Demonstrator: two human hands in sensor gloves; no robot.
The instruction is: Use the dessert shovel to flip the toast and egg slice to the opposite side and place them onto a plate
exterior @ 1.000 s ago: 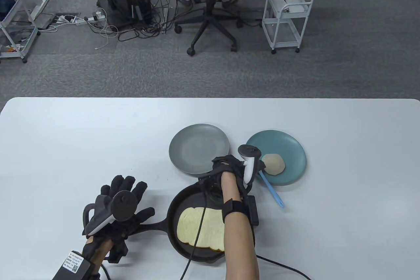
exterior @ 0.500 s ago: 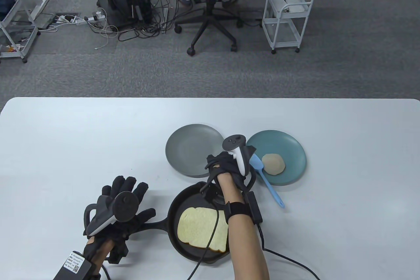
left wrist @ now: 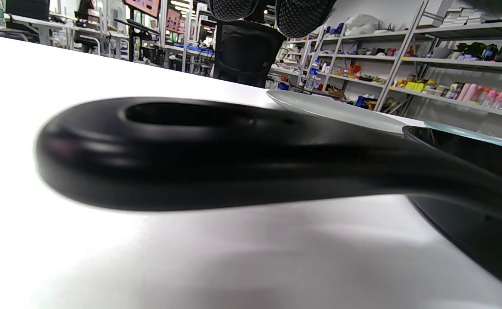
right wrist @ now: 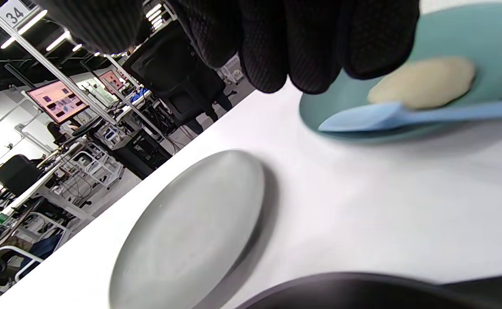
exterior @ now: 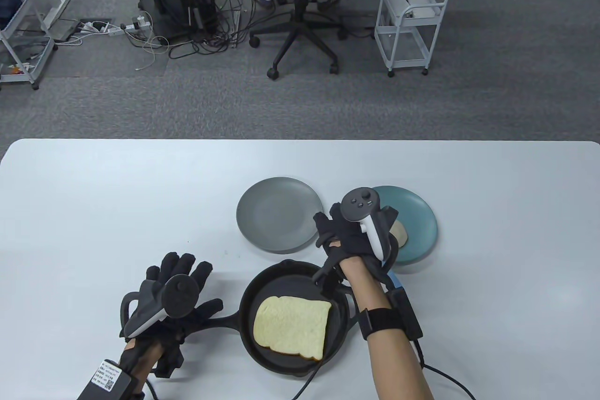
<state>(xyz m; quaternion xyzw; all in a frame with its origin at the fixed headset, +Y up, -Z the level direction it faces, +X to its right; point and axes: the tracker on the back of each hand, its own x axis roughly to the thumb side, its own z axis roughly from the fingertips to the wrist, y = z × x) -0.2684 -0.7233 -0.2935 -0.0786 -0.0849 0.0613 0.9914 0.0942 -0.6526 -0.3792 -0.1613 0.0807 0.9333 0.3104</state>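
**Right hand above the shovel**

Right hand hovers palm-down, fingers loosely curled, grasping nothing, over the blue dessert shovel leaning on the teal plate beside the egg slice. Left hand rests flat, fingers spread, on the skillet handle. Toast lies in the skillet, near the grey plate.

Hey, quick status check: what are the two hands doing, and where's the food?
Left hand open over pan handle. Right hand open above blue shovel, not gripping. Toast in pan; egg slice on teal plate.

Toast flat in black pan
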